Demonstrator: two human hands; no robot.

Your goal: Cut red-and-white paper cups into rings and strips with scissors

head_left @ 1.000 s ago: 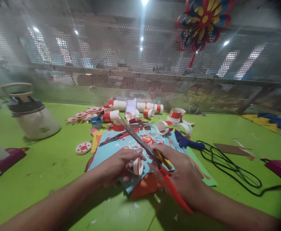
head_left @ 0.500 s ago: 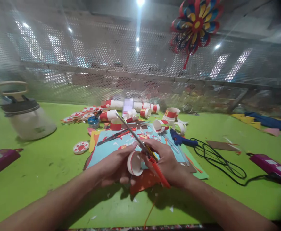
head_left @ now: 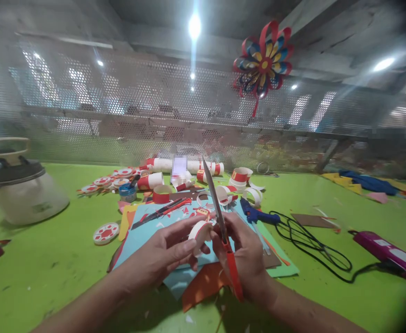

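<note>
A white paper ring (head_left: pixel 200 235) with a red edge is pinched by my left hand (head_left: pixel 175 245), the thumb on its near side. Red-handled scissors (head_left: pixel 227 249) are in my right hand (head_left: pixel 242 245), blades pointing up and away. The fingertips of my right hand are close to the ring's right side; whether they touch it is unclear. Beneath both hands lie light blue paper sheets (head_left: pixel 142 245) with small scraps. An orange-brown piece (head_left: pixel 203 286) lies just below the ring.
Behind the hands are a craft knife (head_left: pixel 161 210), a blue jar (head_left: pixel 128 193), cut cup rings (head_left: pixel 161 194) and stacked cups (head_left: pixel 240 178). On the right are a blue glue gun (head_left: pixel 258 212), its black cable and a purple power strip (head_left: pixel 386 249). A large jug (head_left: pixel 29 194) stands left.
The ring has been turned, and my left thumb now lies over it. The scissors have swung more upright. The whole view has tilted upward and shifted slightly.
</note>
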